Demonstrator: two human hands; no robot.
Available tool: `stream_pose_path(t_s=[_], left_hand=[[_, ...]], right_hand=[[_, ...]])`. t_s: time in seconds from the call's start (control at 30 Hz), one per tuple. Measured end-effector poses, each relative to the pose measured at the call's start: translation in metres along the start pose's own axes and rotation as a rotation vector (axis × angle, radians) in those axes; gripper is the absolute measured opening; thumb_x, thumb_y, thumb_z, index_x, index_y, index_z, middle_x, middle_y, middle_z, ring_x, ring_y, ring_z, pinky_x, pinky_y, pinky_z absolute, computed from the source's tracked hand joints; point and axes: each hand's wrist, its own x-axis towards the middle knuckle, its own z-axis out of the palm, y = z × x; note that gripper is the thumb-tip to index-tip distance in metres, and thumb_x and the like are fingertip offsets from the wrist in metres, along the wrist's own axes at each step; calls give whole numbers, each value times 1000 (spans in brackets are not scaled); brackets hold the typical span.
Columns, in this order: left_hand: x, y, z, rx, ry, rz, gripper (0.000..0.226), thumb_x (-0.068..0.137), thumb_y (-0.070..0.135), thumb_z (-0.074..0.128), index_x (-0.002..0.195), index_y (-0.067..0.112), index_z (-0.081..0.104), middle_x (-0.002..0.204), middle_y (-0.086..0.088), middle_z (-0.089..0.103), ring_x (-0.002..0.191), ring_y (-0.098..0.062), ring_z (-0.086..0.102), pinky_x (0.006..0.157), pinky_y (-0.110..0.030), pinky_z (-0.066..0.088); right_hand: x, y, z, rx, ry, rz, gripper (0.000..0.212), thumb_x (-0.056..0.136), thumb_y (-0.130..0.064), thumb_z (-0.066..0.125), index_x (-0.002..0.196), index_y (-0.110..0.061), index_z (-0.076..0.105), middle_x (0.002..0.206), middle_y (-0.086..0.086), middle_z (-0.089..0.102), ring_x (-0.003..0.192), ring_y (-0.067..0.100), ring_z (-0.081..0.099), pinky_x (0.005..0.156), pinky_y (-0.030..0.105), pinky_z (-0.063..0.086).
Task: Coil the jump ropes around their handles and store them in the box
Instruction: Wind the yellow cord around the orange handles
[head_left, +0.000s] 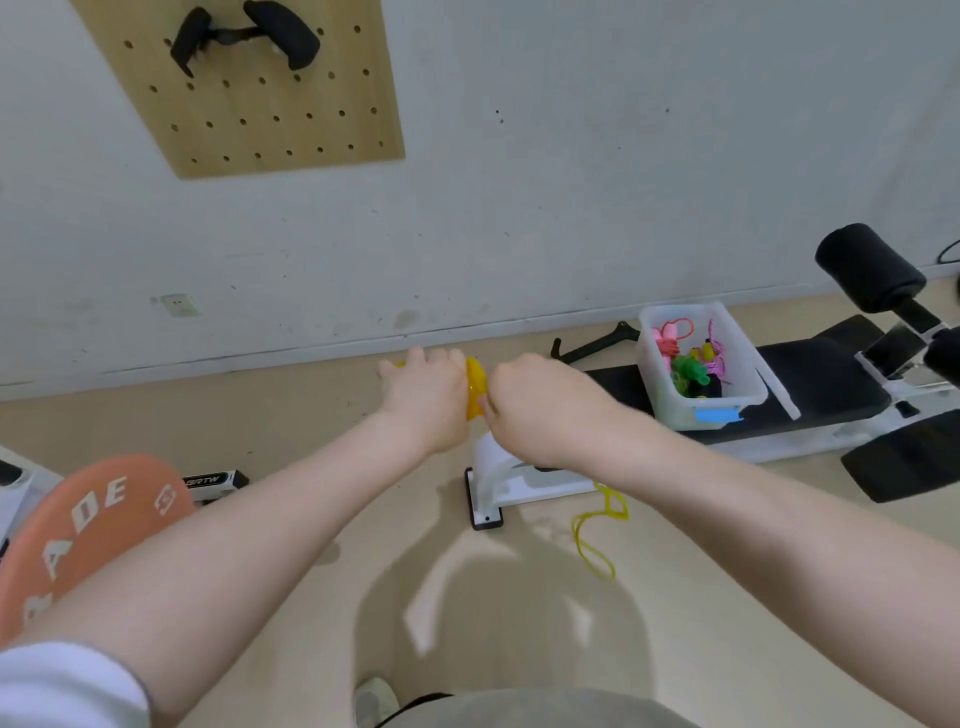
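**Yellow rope mid-coil, box waiting at two o'clock**

I held both arms out in front of me above the floor, my left hand (423, 397) curled round the yellow handles (475, 387), of which only a short stretch showed between my two hands. My right hand (540, 405) sat just beside it at three o'clock, fingers closed in a fist, apparently on the yellow rope (the strand itself was hidden behind my knuckles, so I cannot say for sure what it pinched). The handles' long axis ran roughly nine to three, across my body, with the coil building at the end nearer my right hand.

The loose tail (597, 530) of rope lay on the floor at five o'clock from my hands, beside the foot of the white bench frame (511, 475), so by my judgement several turns remained to be wound.

The clear box (675, 410) stood on the bench pad at two o'clock, apart from my hands, already holding pink and green bundled ropes (685, 364). My right hand was the nearer to it, and looked the likelier one to carry the bundle across.
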Motion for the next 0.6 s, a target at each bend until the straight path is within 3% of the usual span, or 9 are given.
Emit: stream_pose_path(t_s=[0.07,0.13,0.23,0.3,0.37,0.43,0.5,0.6], left_hand=[[10,-4,-1,-202,-53,-13,28,85,26,50,107,10,44,111,-11,55,109,-32,48,81,-39,41],[22,-4,1,-393,-74,51,23,81,30,51,94,12,48,85,-8,53,85,-32,51,67,-33,40],[28,2,-5,-555,-97,204,27,74,30,45,90,13,60,67,-7,46,63,-23,42,55,-31,36],[26,2,-11,-766,-153,215,15,68,22,52,78,12,52,65,-8,47,60,-19,37,54,-30,32],[18,-2,-19,-899,-229,340,24,55,19,56,75,13,45,65,-6,39,59,-16,32,53,-30,28],[7,-4,-24,-874,-269,461,30,52,16,61,76,10,45,68,-3,40,60,-13,34,53,-31,30],[-6,-2,-32,-720,-287,546,52,56,20,66,100,11,41,81,-2,50,68,-12,43,58,-31,40],[-23,2,-35,-551,-430,665,58,69,10,67,110,14,27,91,-11,56,72,-19,48,63,-33,44]], right_hand=[[-2,2,19,70,38,41,15,97,-16,37,95,-8,49,91,15,54,82,31,52,58,29,30],[-4,6,37,178,87,86,22,100,-23,34,102,-7,47,90,13,53,80,31,51,56,32,30],[-9,14,54,631,113,108,25,100,-29,34,82,-14,42,71,9,52,61,25,48,59,39,42],[-11,25,61,1008,62,100,33,100,-25,37,69,-14,43,53,4,46,45,17,45,53,32,42],[-14,43,68,1178,-73,46,39,99,-21,41,61,-14,45,48,-1,41,44,13,40,53,26,39],[-18,53,72,1152,-243,-23,40,94,-24,47,54,-21,46,48,-6,41,48,10,38,56,21,37],[-19,56,68,989,-373,-67,39,89,-26,48,51,-27,44,51,-10,41,51,6,36,57,16,35],[-12,58,57,527,-475,-59,38,97,-22,44,61,-31,36,62,-14,37,53,1,35,52,10,35]])
